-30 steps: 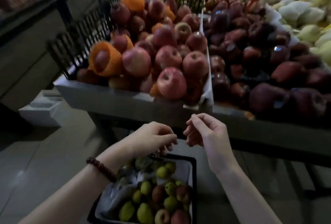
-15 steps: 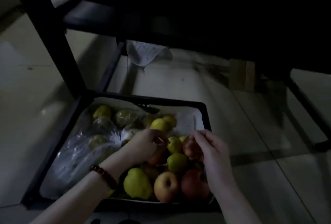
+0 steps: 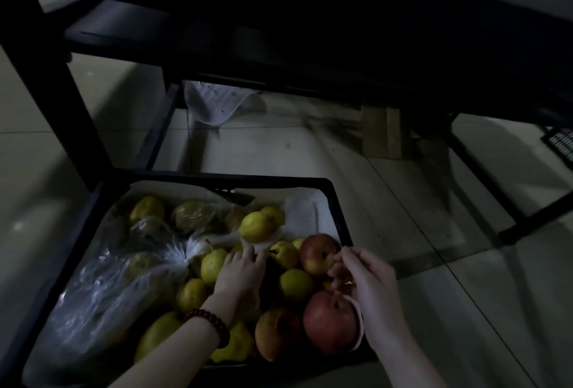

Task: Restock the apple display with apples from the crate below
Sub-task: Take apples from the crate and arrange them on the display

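A black crate (image 3: 339, 201) sits on the floor, filled with yellow-green fruit and a few red apples. My left hand (image 3: 240, 276), a bead bracelet on its wrist, lies palm-down on the fruit in the crate's middle with fingers spread, holding nothing. My right hand (image 3: 362, 279) is at the crate's right side. Its thumb and forefinger close on the right flank of a red apple (image 3: 316, 252) that rests in the pile. A larger red apple (image 3: 328, 325) with a white foam net at its edge lies just below that hand. The apple display is out of view.
A clear plastic bag (image 3: 102, 288) of fruit fills the crate's left half. The dark display stand (image 3: 310, 46) overhangs the crate, one black leg (image 3: 77, 120) at its left corner. A white cloth (image 3: 217, 105) and a wooden block (image 3: 381, 130) lie on the tiled floor beneath.
The view dropped from the apple display to the crate on the floor. Both hands went down into the crate; the left now lies flat on the fruit, the right stays at the red apple.
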